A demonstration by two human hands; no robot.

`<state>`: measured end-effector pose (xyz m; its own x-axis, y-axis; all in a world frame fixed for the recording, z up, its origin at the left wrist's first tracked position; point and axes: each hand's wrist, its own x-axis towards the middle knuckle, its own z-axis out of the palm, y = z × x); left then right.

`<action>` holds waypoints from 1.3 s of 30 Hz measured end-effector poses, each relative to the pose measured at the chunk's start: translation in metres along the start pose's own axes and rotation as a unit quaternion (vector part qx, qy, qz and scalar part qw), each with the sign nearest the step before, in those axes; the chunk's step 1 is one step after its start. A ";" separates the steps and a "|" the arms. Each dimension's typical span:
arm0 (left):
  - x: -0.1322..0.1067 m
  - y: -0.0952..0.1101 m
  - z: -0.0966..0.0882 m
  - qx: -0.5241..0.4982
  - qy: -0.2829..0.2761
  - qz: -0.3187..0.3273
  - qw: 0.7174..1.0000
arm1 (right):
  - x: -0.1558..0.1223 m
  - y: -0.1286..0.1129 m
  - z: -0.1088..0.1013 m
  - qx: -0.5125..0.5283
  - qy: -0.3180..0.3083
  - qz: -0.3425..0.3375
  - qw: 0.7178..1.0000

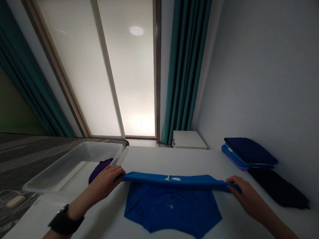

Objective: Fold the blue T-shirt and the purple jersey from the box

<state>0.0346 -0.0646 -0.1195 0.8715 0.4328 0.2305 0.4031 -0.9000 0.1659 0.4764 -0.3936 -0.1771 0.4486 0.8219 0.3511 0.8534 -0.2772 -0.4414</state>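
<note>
The shirt (162, 203) at six o'clock is blue with a white print. At four o'clock, the folded stack (251, 151) runs navy, blue and violet, beside a black garment (281, 190). Purple cloth (96, 172) shows at eight, a teal curtain (189, 62) at one; the bench (181, 158) is white.

The garment (173, 202) spans the gap between the left hand (109, 178) and the right hand (239, 188), one edge at each, its rest lying on the table (155, 156) nearer than the hands. Left of and beyond the left hand is a bin (41, 177), with a bundle of cloth (100, 169) at its end just behind that hand. To the right of the right hand lies a loose cloth (279, 188); a folded stack (249, 151) adjoins it, slightly farther off. Well beyond both hands, past the table, stand a cabinet (188, 139), a curtain (189, 69) and sliding panels (132, 82), the panels left of the curtain.
</note>
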 end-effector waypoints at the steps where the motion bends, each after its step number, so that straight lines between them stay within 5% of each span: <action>1: -0.008 0.003 0.001 0.003 0.007 0.002 1.000 | -0.008 0.001 0.001 0.002 0.004 -0.002 1.000; 11: -0.069 0.018 0.048 0.003 0.055 0.027 0.998 | -0.084 0.026 0.045 0.030 0.018 -0.038 0.999; 18: -0.094 0.018 0.081 -0.010 0.082 0.021 0.996 | -0.100 0.034 0.061 -0.019 0.042 -0.068 0.997; 28: -0.077 0.025 0.050 -0.122 0.092 -0.031 0.988 | -0.084 0.008 0.035 0.071 0.045 -0.012 0.996; 39: -0.110 0.029 0.067 -0.099 0.036 -0.012 0.994 | -0.114 0.027 0.043 0.035 -0.035 -0.073 0.996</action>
<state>-0.0310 -0.1419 -0.2045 0.8369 0.4632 0.2918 0.3547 -0.8648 0.3554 0.4375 -0.4733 -0.2643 0.2985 0.8847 0.3581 0.8869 -0.1185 -0.4465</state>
